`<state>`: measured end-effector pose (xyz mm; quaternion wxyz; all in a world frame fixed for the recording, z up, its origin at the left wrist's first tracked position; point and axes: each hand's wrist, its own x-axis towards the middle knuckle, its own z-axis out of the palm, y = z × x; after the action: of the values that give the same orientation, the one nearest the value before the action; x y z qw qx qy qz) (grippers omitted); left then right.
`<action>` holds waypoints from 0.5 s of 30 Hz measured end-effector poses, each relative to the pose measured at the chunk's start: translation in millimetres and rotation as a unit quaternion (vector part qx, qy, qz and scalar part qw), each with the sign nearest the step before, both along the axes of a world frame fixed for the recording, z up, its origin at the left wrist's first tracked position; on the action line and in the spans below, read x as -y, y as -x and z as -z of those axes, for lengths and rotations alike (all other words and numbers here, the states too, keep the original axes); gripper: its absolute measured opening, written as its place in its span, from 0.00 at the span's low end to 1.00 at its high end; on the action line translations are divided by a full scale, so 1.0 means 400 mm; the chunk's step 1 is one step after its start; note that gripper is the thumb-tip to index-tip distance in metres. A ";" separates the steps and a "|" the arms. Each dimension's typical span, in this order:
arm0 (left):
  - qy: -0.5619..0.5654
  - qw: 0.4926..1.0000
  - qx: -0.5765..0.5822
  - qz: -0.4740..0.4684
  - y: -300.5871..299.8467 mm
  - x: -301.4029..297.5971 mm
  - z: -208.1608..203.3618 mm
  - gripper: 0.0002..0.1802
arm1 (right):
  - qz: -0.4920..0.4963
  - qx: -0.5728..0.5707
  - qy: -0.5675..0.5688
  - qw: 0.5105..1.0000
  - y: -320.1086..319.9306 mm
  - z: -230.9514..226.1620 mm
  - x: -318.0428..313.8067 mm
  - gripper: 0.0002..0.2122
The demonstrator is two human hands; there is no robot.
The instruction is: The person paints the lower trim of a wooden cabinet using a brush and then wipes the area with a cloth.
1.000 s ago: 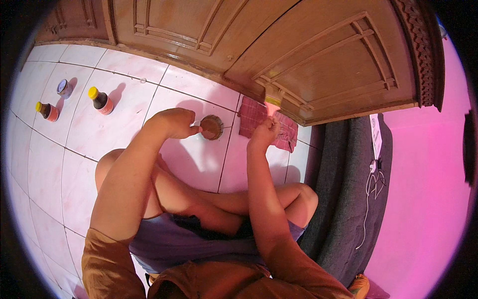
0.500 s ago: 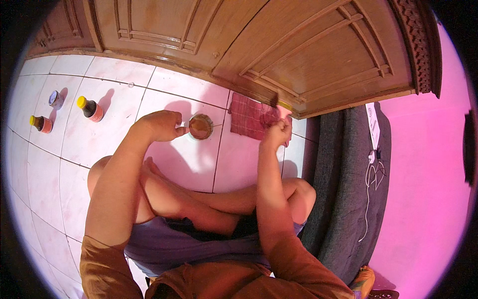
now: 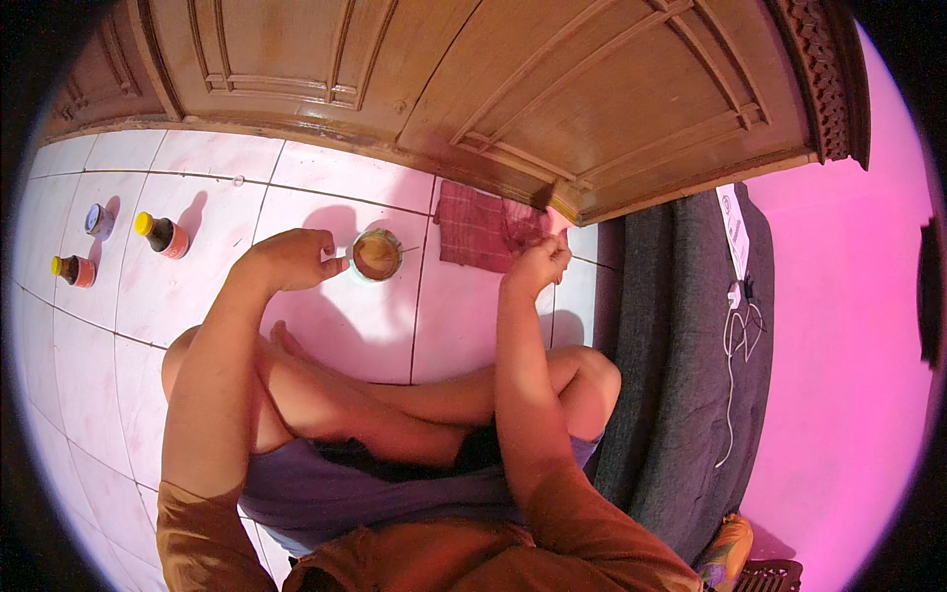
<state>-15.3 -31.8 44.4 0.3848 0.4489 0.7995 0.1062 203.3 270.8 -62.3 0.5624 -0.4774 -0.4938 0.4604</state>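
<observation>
A round cup (image 3: 378, 257) of brown liquid stands on the tiled floor, a thin spoon handle jutting from its right side. At its left edge is my left hand (image 3: 291, 259), fingers curled and thumb against the cup's side, seemingly on a handle that is mostly hidden. My right hand (image 3: 538, 266) is closed in a pinch over the right end of a dark red checked cloth (image 3: 469, 227) spread on the floor. What its fingertips hold, if anything, is too small and blurred to make out; a dark reddish patch shows just beyond them.
Two dark bottles with yellow caps (image 3: 163, 235) (image 3: 74, 269) and a small bluish container (image 3: 99, 220) stand at the left. A carved wooden cabinet (image 3: 395, 99) borders the far side. On the right, a dark grey cushion (image 3: 681, 345) carries a white cable (image 3: 730, 395) and power strip (image 3: 732, 232).
The whole view has shifted slightly, so things on the floor appear further left. My left hand stays at the cup. My right hand has moved slightly rightward relative to the cloth.
</observation>
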 end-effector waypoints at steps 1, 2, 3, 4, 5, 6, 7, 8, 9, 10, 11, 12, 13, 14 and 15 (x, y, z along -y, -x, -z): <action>-0.008 1.000 -0.001 0.004 -0.001 -0.004 0.001 0.27 | 0.022 -0.024 -0.001 0.999 -0.006 -0.004 -0.018 0.09; -0.017 1.000 -0.001 0.008 -0.003 -0.009 0.003 0.27 | 0.044 -0.048 -0.003 0.998 -0.011 -0.009 -0.036 0.09; -0.019 1.000 -0.001 0.012 -0.004 -0.013 0.006 0.27 | 0.064 -0.071 -0.006 0.995 -0.014 -0.012 -0.054 0.09; -0.023 1.000 -0.009 0.014 0.000 -0.009 0.013 0.27 | 0.029 -0.010 0.006 1.000 -0.004 -0.015 -0.045 0.09; -0.028 0.999 -0.017 0.017 0.002 -0.007 0.018 0.27 | -0.006 0.052 0.018 0.998 0.004 -0.019 -0.035 0.09; -0.027 0.999 -0.018 0.018 0.002 -0.004 0.018 0.27 | -0.050 0.015 0.079 0.995 0.000 -0.025 -0.023 0.09; -0.017 1.000 -0.013 0.010 0.003 0.001 0.012 0.27 | -0.050 0.014 0.080 0.995 -0.001 -0.031 -0.008 0.09; -0.006 1.000 -0.009 0.001 0.004 0.005 0.009 0.27 | -0.024 0.000 0.058 0.998 0.000 -0.037 0.008 0.09; -0.005 1.000 -0.010 0.001 0.006 0.006 0.009 0.27 | 0.002 -0.015 0.036 0.999 0.005 -0.045 0.019 0.09; -0.004 1.000 -0.010 0.004 0.002 0.000 0.007 0.27 | 0.007 -0.015 0.033 0.999 -0.002 -0.047 0.003 0.09; -0.004 1.000 -0.011 0.006 -0.001 -0.006 0.006 0.27 | 0.032 -0.009 0.012 0.999 -0.002 -0.051 -0.017 0.09; -0.007 1.000 -0.011 0.010 -0.004 -0.010 0.006 0.27 | 0.057 -0.002 -0.008 0.998 -0.007 -0.054 -0.032 0.08; -0.017 1.000 -0.009 0.007 -0.002 -0.006 0.010 0.26 | 0.056 -0.003 -0.006 0.998 -0.002 -0.061 -0.025 0.08; -0.027 1.000 -0.007 0.003 0.000 -0.002 0.013 0.25 | 0.034 -0.017 0.024 0.999 0.005 -0.070 -0.017 0.08; -0.026 1.000 -0.007 0.002 0.000 -0.001 0.013 0.25 | 0.011 -0.031 0.054 0.998 0.011 -0.078 -0.010 0.08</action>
<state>-15.3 -31.4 39.3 0.3679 0.4613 0.7980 0.1227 199.0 274.8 -31.1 0.5564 -0.4978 -0.4450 0.4946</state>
